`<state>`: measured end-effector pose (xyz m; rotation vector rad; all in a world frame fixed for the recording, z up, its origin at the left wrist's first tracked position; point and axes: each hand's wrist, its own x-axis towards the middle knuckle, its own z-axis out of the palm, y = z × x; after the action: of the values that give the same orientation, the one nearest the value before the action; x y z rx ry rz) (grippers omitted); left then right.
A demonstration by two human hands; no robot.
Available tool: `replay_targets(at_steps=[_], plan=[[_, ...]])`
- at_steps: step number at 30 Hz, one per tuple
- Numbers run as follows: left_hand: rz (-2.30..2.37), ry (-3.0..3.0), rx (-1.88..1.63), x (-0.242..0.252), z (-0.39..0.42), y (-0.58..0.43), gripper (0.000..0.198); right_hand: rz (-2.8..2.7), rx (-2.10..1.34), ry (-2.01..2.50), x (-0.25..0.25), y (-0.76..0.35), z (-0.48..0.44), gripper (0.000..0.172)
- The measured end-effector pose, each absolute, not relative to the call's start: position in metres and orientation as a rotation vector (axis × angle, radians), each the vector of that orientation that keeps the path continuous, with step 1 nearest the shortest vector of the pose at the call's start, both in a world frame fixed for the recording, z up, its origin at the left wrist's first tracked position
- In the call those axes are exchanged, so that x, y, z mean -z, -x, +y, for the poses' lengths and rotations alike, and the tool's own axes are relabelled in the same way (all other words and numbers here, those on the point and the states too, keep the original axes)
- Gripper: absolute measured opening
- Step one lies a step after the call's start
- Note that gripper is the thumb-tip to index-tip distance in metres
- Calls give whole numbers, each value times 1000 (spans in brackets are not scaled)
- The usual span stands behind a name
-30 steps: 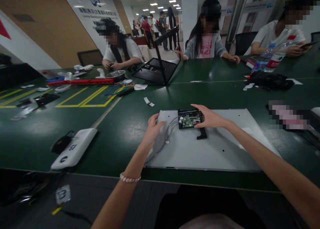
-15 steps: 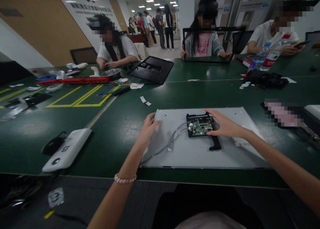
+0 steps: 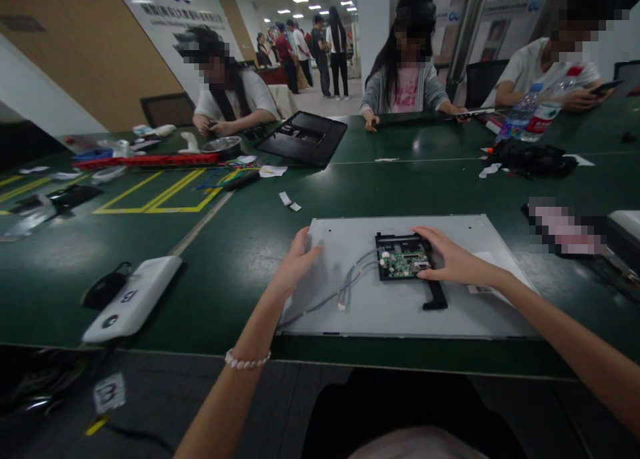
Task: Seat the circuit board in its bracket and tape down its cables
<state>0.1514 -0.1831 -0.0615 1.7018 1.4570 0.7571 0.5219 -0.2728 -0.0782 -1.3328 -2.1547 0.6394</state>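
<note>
A flat grey display panel (image 3: 330, 315) lies back side up on the table before me. My left hand (image 3: 299, 262) holds its left edge, with the thumb over the top face. On the panel sits a black plastic bracket (image 3: 435, 295) carrying a green circuit board (image 3: 400, 262). My right hand (image 3: 455, 262) grips the bracket's right side between thumb and fingers; part of it is hidden by the hand. Thin grey cables (image 3: 345, 287) run from the board's left side toward the panel's lower left corner. A pale label (image 3: 481, 289) shows partly under my right wrist.
A white device (image 3: 133, 299) with a black mouse-like object (image 3: 106, 285) lies left. Beyond are paper scraps (image 3: 286, 199), a black back cover (image 3: 305, 139) and a red strip (image 3: 150, 160). Bottles (image 3: 543, 119) and a black bag (image 3: 533, 159) stand far right. People sit opposite.
The bracket with its board has shifted slightly right and toward me, and the cables with it. My left hand stays at the panel edge. A person opposite has lowered a black frame.
</note>
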Motion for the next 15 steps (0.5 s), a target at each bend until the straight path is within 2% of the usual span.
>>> replay_targets(at_steps=[7, 12, 15], plan=[[1505, -2015, -639, 67, -175, -144, 80, -2189, -602, 1372, 85, -522, -274, 90], [1590, -2293, -435, 39, -140, -136, 42, -2198, -529, 1364, 92, -520, -274, 83], [1802, -2476, -266, 26, -106, -133, 33, -2190, -521, 1357, 91, -519, -274, 80]])
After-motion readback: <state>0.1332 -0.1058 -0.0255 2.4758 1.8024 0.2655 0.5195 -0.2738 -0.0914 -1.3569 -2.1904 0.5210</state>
